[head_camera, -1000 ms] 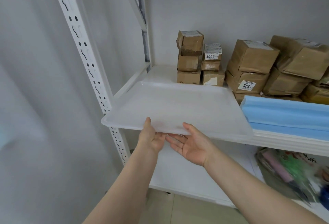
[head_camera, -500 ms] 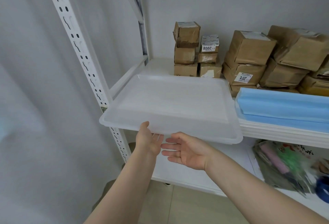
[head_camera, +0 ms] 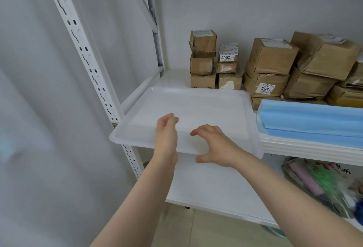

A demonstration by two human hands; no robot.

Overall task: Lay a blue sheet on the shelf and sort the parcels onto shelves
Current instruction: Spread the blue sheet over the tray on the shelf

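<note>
1. Noted a shift since the earlier frames: left hand (head_camera: 166, 135) and right hand (head_camera: 214, 144) up from beneath the front rim of the tray (head_camera: 196, 107) to above it. Tray much where it was.
2. Found blue sheet (head_camera: 314, 121) on the shelf (head_camera: 314, 149), at the front right edge, just right of the tray and in front of the parcels (head_camera: 271, 56).
3. Logged long axis of sheet as left to right along the shelf front, near end facing the tray, far end cut off by the frame's right edge.
4. Recorded look of sheet: pale blue, matte, foam-like, folded into several stacked layers with soft rounded ridges along its length.
5. Left hand: seen edge-on over the tray's near part, fingers loosely curled, nothing held. Somewhat blurred.
6. Right hand: palm down, fingers spread and bent over the tray's front rim, thumb below it. Cannot tell whether touching.
7. Tray: translucent white, shallow, flat on the shelf's left end, front left corner jutting past the upright (head_camera: 88, 60).
8. Parcels: brown cardboard, stacked against the back wall, several with white labels.
9. Lower shelf (head_camera: 216, 188): clear bag (head_camera: 314, 184) of coloured items at right.
</note>
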